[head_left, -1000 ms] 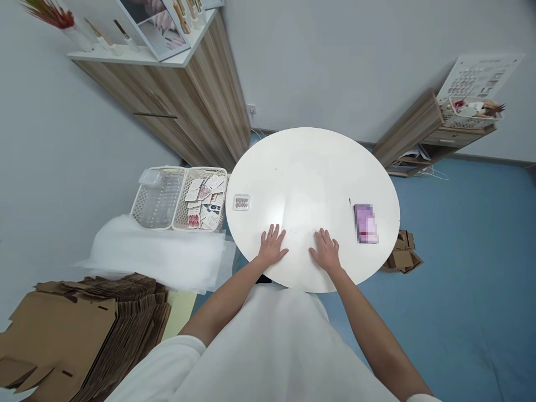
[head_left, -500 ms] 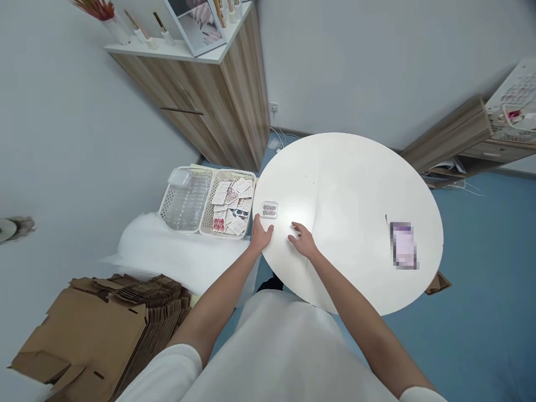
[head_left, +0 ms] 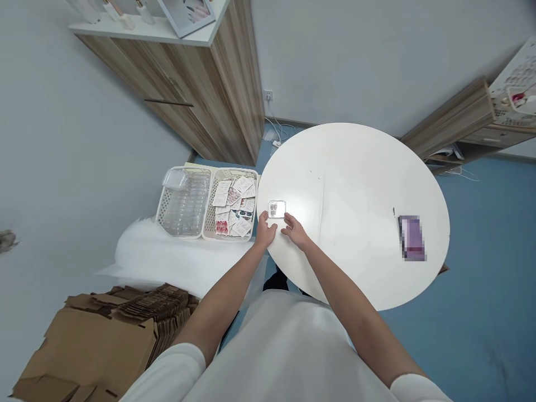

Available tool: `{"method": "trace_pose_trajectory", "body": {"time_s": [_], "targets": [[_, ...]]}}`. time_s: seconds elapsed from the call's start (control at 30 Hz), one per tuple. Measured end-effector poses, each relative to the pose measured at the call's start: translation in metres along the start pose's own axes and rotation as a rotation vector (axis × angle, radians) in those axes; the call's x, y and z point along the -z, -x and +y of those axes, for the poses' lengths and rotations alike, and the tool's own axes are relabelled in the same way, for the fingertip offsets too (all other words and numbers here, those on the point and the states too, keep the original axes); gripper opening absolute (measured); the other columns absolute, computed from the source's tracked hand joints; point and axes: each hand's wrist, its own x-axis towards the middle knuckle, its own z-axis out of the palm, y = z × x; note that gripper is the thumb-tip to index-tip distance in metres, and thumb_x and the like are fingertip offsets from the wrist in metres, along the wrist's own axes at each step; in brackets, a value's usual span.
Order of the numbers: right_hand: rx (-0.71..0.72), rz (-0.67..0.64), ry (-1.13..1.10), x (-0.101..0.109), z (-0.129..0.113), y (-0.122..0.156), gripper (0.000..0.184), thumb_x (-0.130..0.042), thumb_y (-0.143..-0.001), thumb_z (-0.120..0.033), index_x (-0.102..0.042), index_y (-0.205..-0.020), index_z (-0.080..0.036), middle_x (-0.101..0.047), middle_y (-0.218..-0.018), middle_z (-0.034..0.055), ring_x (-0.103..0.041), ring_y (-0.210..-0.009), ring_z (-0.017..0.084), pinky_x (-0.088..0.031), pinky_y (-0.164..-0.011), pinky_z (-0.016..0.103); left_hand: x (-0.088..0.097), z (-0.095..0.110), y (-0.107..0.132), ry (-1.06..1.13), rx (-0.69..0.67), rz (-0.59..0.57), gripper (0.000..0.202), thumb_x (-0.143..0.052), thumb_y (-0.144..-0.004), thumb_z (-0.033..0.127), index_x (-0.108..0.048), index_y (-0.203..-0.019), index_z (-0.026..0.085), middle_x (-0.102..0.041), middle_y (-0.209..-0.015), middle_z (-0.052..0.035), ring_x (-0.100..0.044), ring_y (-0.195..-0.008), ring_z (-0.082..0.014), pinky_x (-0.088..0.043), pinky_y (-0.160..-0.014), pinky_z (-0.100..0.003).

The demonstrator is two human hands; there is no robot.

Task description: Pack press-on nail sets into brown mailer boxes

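A small clear plastic case [head_left: 277, 209] lies near the left edge of the white round table [head_left: 364, 184]. Small nail-shaped pieces show in its left part, while glare whitens the right. My left hand [head_left: 266, 230] rests at the case's lower left corner, thumb spread from the fingers. At the lower right corner is my right hand [head_left: 295, 230], its fingertips against the case's edge and the thumb apart below. Neither hand wraps round the case. Whether the left fingertips press on it I cannot tell.
Left of the table stand a white basket of printed cards [head_left: 234, 204] and another basket of clear plastic cases [head_left: 188, 204]. White wrapping sheet [head_left: 167, 251] and stacked flat cardboard boxes [head_left: 92, 340] lie nearer. A pixelated phone-shaped object [head_left: 412, 237] is on the table's right. A wooden cabinet [head_left: 201, 95] stands behind.
My right hand has moved left to the case, closing the gap between them. The case sits slightly further right, and glare now crosses it. The whole view has shifted a little.
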Motion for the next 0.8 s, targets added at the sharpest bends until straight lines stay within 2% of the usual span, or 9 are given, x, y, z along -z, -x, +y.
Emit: {"method": "trace_pose_trajectory", "body": {"time_s": [0.13,0.3,0.43,0.63,0.8], "targets": [[0.037,0.037,-0.023,0.01,0.009,0.014,0.068,-0.053,-0.065,-0.015,-0.031,-0.128,-0.027,-0.029,-0.137,0.0024,-0.031,-0.124,0.019,-0.027,-0.101,0.041,-0.01,0.007,0.012,0.024,-0.015,-0.019,0.059,-0.042,-0.073,0.012,-0.023,-0.127,0.019,-0.036,-0.132,-0.0086,-0.035,-0.121,-0.019,-0.033,-0.098,-0.036],[0.081,0.095,-0.055,0.038,0.02,0.044,0.061,-0.053,-0.066,-0.016,-0.037,-0.124,-0.027,-0.026,-0.138,0.001,-0.034,-0.122,0.017,-0.029,-0.101,0.037,-0.032,0.02,0.039,0.058,-0.078,-0.052,0.053,-0.042,-0.073,0.012,-0.029,-0.123,0.019,-0.041,-0.128,-0.0083,-0.038,-0.119,-0.0176,-0.035,-0.098,-0.033],[0.109,0.116,-0.059,0.072,0.033,0.08,0.056,-0.053,-0.067,-0.018,-0.04,-0.121,-0.024,-0.031,-0.136,0.0033,-0.039,-0.119,0.017,-0.032,-0.1,0.035,-0.059,0.026,0.065,0.058,-0.108,-0.101,0.05,-0.042,-0.073,0.012,-0.032,-0.121,0.019,-0.043,-0.127,-0.009,-0.042,-0.116,-0.019,-0.037,-0.095,-0.035],[0.12,0.136,-0.002,0.13,0.064,0.14,0.046,-0.051,-0.068,-0.02,-0.046,-0.113,-0.024,-0.031,-0.136,0.0056,-0.043,-0.115,0.019,-0.039,-0.093,0.036,-0.109,0.03,0.111,0.035,-0.138,-0.239,0.049,-0.043,-0.071,0.011,-0.036,-0.119,0.018,-0.046,-0.124,-0.01,-0.044,-0.114,-0.0192,-0.04,-0.092,-0.035],[0.094,0.137,0.018,0.171,0.091,0.174,0.044,-0.049,-0.069,-0.018,-0.046,-0.113,-0.024,-0.037,-0.132,0.0073,-0.047,-0.112,0.02,-0.043,-0.089,0.036,-0.146,0.029,0.143,0.008,-0.139,-0.31,0.048,-0.041,-0.071,0.01,-0.038,-0.118,0.018,-0.046,-0.124,-0.0102,-0.046,-0.112,-0.0185,-0.04,-0.091,-0.034]]}}
